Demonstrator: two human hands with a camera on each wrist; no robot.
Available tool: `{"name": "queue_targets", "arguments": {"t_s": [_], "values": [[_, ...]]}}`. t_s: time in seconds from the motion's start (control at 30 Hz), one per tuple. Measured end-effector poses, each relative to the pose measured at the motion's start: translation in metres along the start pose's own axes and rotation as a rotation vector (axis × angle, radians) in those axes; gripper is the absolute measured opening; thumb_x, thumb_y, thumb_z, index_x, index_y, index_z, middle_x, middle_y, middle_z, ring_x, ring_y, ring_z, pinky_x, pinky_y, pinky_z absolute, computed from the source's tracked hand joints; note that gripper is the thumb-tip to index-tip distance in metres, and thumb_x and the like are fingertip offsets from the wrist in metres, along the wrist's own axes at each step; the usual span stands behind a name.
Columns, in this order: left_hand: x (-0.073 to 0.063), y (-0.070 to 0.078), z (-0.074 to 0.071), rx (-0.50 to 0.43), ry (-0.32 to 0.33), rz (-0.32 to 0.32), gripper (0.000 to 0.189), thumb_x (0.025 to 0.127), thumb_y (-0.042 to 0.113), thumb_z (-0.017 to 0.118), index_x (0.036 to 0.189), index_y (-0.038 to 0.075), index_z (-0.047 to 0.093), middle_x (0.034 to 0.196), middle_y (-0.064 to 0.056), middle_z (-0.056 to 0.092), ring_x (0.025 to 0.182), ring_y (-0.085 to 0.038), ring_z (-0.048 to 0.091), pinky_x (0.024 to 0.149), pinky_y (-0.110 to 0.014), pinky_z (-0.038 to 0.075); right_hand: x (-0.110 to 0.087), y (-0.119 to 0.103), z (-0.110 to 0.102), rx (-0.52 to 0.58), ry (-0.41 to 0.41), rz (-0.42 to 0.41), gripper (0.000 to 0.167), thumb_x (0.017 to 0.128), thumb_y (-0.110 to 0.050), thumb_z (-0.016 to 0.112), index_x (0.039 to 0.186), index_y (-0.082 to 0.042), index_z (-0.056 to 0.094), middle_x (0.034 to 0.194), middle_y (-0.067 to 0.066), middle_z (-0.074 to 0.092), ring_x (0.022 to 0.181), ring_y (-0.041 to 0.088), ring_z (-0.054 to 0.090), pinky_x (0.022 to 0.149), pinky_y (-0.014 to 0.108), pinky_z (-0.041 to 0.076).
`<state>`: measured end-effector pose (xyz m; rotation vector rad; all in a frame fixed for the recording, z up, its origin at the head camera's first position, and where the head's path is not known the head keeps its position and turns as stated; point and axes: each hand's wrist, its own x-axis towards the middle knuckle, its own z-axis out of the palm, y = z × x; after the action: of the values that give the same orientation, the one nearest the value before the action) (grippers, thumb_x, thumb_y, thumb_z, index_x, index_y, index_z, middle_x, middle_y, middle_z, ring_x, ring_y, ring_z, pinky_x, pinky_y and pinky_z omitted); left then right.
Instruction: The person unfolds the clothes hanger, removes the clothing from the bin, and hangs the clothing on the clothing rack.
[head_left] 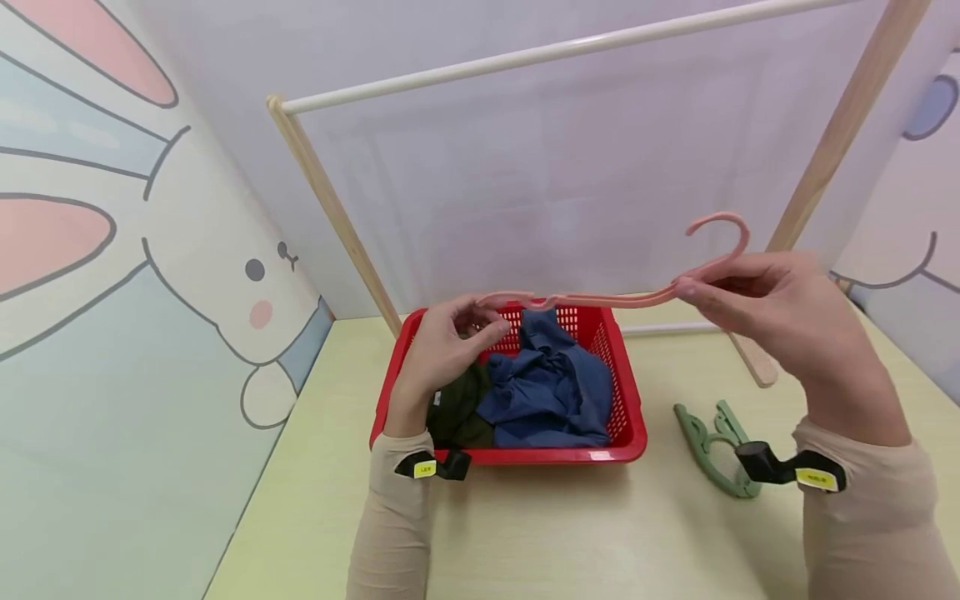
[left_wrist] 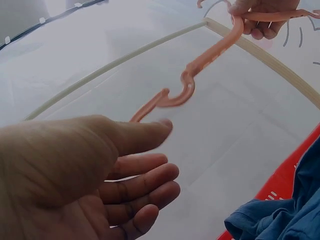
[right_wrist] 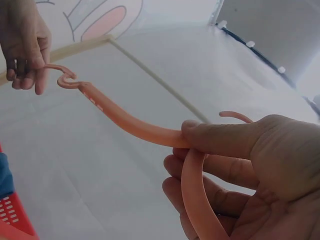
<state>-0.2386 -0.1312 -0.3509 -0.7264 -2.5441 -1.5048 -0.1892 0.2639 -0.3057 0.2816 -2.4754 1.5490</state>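
Observation:
A pink folding clothes hanger is held up above the table between both hands. My right hand pinches its middle just below the hook, thumb over the joint. My left hand is at the tip of one arm, which runs in between the thumb and fingers; the contact is partly hidden. In the right wrist view, the other arm of the hanger passes down in front of the right fingers. The notch in the long arm shows in the left wrist view.
Below the hands, a red basket contains blue cloth and dark green cloth. A green folding hanger lies on the table to the right. Behind stands a rack with a white rail and wooden posts.

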Motion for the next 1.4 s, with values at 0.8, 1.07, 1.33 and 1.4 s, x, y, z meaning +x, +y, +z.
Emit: {"name": "queue_targets", "arguments": {"t_s": [0.8, 1.07, 1.33, 1.4], "values": [[0.084, -0.017, 0.027, 0.442, -0.423, 0.030, 0.026, 0.104, 0.002, 0.072, 0.127, 0.008, 0.083, 0.125, -0.008, 0.080, 0.111, -0.025, 0.072, 0.098, -0.038, 0.063, 0.004, 0.011, -0.011, 0.381, 0.118, -0.004, 0.022, 0.098, 0.000, 0.084, 0.119, 0.004, 0.084, 0.098, 0.002, 0.085, 0.082, 0.012, 0.073, 0.079, 0.018, 0.064], [0.089, -0.027, 0.038, 0.641, -0.501, 0.059, 0.034, 0.097, -0.004, 0.078, 0.123, 0.017, 0.087, 0.119, -0.005, 0.072, 0.110, -0.023, 0.065, 0.090, -0.033, 0.062, 0.006, 0.011, -0.010, 0.421, 0.111, 0.035, 0.024, 0.097, -0.004, 0.086, 0.120, 0.002, 0.084, 0.100, 0.004, 0.085, 0.083, 0.012, 0.074, 0.082, 0.021, 0.064], [0.090, -0.039, 0.046, 0.811, -0.495, 0.151, 0.023, 0.098, 0.009, 0.086, 0.118, 0.019, 0.089, 0.114, -0.004, 0.067, 0.110, -0.022, 0.062, 0.099, -0.034, 0.059, 0.006, 0.010, -0.009, 0.380, 0.104, 0.029, 0.024, 0.098, -0.005, 0.086, 0.121, 0.002, 0.083, 0.104, 0.001, 0.086, 0.089, 0.012, 0.075, 0.082, 0.019, 0.064], [0.090, -0.040, 0.046, 0.816, -0.480, 0.172, 0.016, 0.101, 0.012, 0.084, 0.115, 0.018, 0.089, 0.113, -0.004, 0.068, 0.110, -0.022, 0.063, 0.099, -0.035, 0.059, 0.006, 0.010, -0.009, 0.332, 0.107, 0.025, 0.025, 0.099, -0.006, 0.085, 0.122, 0.002, 0.083, 0.104, 0.000, 0.086, 0.089, 0.012, 0.075, 0.082, 0.019, 0.064]]}}
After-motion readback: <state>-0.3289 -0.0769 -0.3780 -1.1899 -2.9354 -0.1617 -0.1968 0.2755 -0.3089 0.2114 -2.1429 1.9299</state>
